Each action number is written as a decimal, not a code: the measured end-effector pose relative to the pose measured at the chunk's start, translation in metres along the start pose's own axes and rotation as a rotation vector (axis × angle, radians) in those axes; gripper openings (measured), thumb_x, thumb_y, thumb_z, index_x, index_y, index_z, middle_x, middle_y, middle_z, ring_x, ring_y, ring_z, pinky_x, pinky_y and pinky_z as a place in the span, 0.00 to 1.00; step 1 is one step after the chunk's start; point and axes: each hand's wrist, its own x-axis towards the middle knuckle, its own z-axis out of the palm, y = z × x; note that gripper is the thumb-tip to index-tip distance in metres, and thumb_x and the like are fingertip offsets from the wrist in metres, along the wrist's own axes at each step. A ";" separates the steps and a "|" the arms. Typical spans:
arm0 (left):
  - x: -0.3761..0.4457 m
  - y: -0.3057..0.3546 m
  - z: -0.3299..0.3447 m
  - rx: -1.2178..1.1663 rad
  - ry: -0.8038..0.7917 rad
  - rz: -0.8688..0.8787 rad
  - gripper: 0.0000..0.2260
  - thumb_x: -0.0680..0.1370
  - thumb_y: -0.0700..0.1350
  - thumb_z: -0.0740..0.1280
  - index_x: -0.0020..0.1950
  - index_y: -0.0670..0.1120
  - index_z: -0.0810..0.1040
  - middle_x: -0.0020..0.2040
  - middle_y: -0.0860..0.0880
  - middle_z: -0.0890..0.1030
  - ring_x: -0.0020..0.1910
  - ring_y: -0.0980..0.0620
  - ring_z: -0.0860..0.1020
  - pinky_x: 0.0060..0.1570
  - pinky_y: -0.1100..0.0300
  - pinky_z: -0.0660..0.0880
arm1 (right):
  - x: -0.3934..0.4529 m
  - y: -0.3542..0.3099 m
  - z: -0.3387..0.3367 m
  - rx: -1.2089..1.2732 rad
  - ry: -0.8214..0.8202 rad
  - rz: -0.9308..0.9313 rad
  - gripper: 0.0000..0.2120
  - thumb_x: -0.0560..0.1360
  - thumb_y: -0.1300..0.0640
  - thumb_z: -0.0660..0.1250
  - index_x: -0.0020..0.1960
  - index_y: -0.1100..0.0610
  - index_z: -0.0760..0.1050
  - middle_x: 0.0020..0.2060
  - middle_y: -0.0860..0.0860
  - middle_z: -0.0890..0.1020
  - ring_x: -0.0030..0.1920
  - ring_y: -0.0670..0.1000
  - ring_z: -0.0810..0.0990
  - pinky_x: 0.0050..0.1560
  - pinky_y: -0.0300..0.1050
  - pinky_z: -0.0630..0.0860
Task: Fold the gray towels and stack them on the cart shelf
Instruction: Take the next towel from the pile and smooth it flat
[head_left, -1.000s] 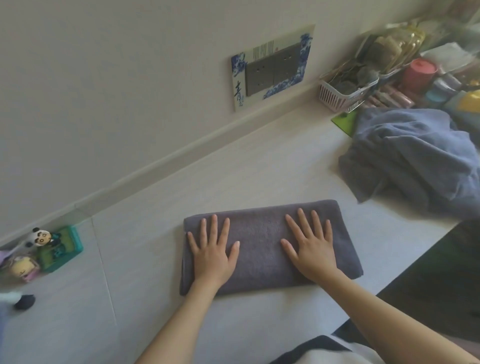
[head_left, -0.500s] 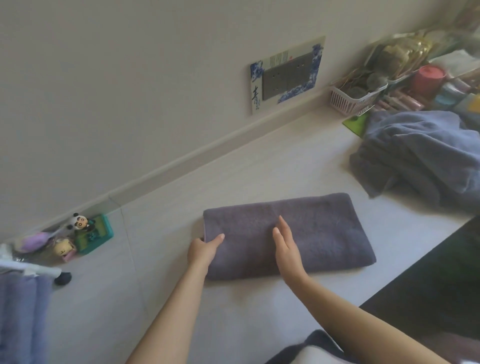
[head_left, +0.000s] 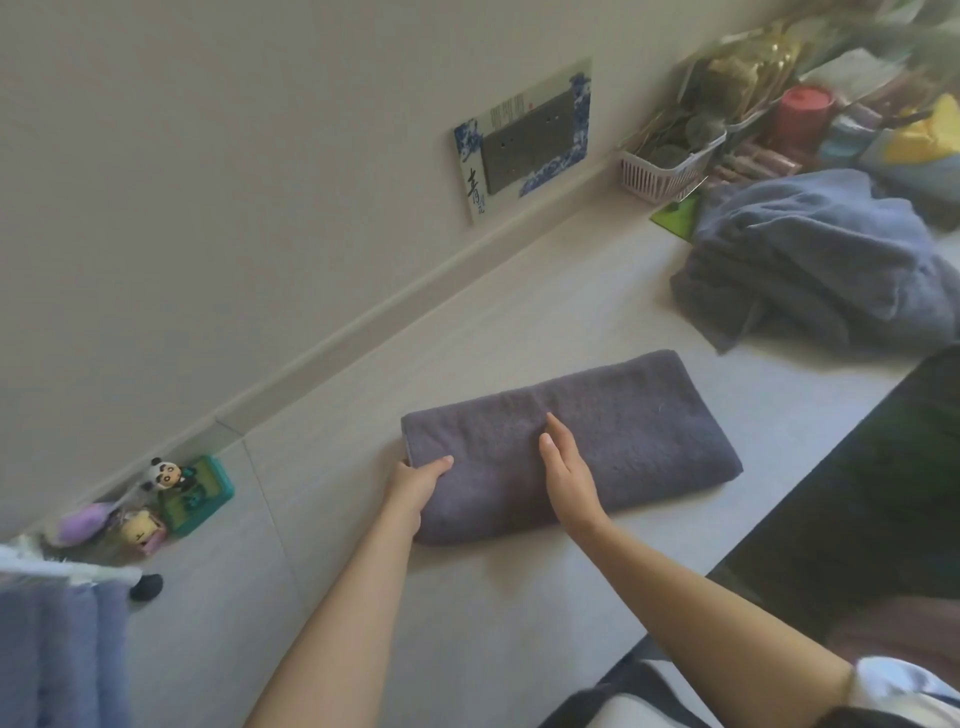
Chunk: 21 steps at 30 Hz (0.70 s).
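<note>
A dark gray towel (head_left: 634, 431), folded into a long rectangle, lies flat on the pale counter (head_left: 467, 613). My left hand (head_left: 418, 480) grips its left end, thumb on top and fingers tucked under the edge. My right hand (head_left: 566, 470) stands on edge across the towel's middle, fingers straight, pressing a crease line into it. A heap of unfolded gray-blue towels (head_left: 810, 260) sits at the right. Folded gray-blue towels (head_left: 57, 660) show at the lower left corner.
The wall with a blue-framed socket plate (head_left: 524, 140) runs along the back. A pink basket (head_left: 665, 171), a red jar (head_left: 802, 111) and other clutter crowd the far right. Small toy figures and a green box (head_left: 192, 491) sit at the left. A dark area (head_left: 883, 493) borders the counter's right edge.
Both hands lay flat on the towel a second ago. Since then my left hand went to the left end and gripped it; my right hand turned on edge at the middle.
</note>
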 end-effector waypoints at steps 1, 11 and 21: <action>-0.003 0.002 -0.002 -0.009 0.002 -0.005 0.26 0.69 0.46 0.76 0.63 0.39 0.72 0.58 0.42 0.79 0.55 0.42 0.79 0.55 0.48 0.76 | 0.000 -0.001 0.000 0.008 -0.003 0.004 0.20 0.82 0.51 0.52 0.74 0.50 0.60 0.71 0.45 0.66 0.72 0.46 0.62 0.69 0.39 0.57; -0.074 0.059 0.011 0.091 -0.027 0.228 0.24 0.70 0.46 0.75 0.62 0.44 0.70 0.60 0.45 0.78 0.56 0.46 0.78 0.58 0.48 0.75 | 0.011 -0.006 -0.016 0.150 -0.134 0.117 0.19 0.82 0.47 0.50 0.72 0.47 0.62 0.63 0.43 0.70 0.64 0.44 0.66 0.66 0.42 0.60; -0.147 0.120 0.112 0.678 0.052 0.561 0.22 0.73 0.47 0.71 0.61 0.46 0.65 0.56 0.49 0.60 0.53 0.45 0.75 0.47 0.66 0.62 | 0.064 -0.023 -0.151 -0.118 0.116 0.043 0.20 0.82 0.49 0.49 0.68 0.57 0.68 0.63 0.51 0.73 0.65 0.52 0.70 0.66 0.46 0.64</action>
